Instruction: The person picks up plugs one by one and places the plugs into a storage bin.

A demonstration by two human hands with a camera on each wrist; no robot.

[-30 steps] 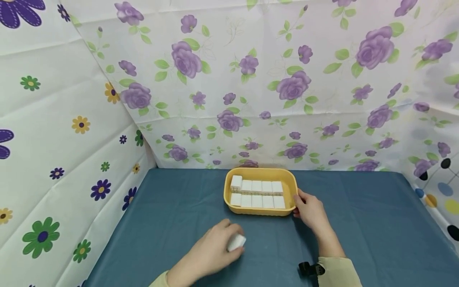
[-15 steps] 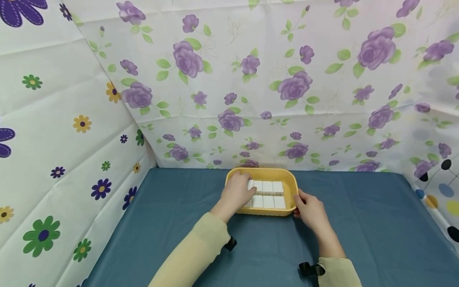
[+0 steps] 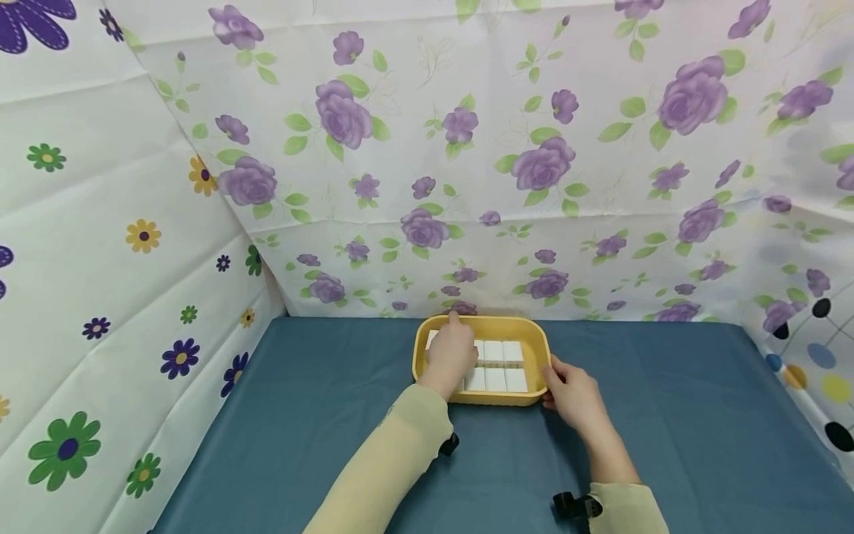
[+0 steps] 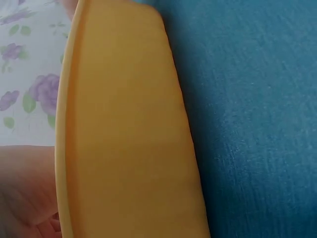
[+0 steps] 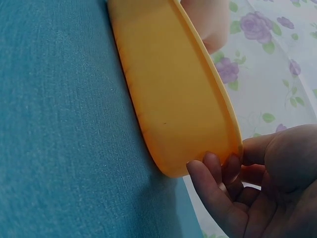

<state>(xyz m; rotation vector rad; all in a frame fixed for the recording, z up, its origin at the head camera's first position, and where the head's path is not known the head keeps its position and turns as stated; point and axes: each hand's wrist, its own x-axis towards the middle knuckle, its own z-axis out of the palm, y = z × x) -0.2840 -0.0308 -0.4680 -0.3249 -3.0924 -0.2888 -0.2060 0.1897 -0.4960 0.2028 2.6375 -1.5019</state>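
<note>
A yellow tray [image 3: 537, 343] stands at the back of the table, holding two rows of white block-like tiles [image 3: 495, 380]. My left hand [image 3: 448, 357] reaches down over the tray's left part, one finger extended toward the back rim. It covers several tiles, and its fingertips and anything under them are hidden. To its left, a white tile [image 3: 432, 337] shows. In the left wrist view, the tray wall [image 4: 129, 114] hides most of that hand [image 4: 27, 191]. My right hand [image 3: 575, 397] pinches the tray's right end; in the right wrist view its fingers [image 5: 208, 181] lie against the outer wall.
A blue-green cloth [image 3: 320, 415] covers the table around the tray. Right behind the tray rises a white floral sheet [image 3: 373, 245], with another flowered sheet [image 3: 113, 297] along the left side. Dark wrist cameras [image 3: 577, 506] sit at both cuffs.
My left hand, with a white tile in its fingers, has moved from the front of the table up into the tray, then slightly right. The right hand stays on the tray's end.
</note>
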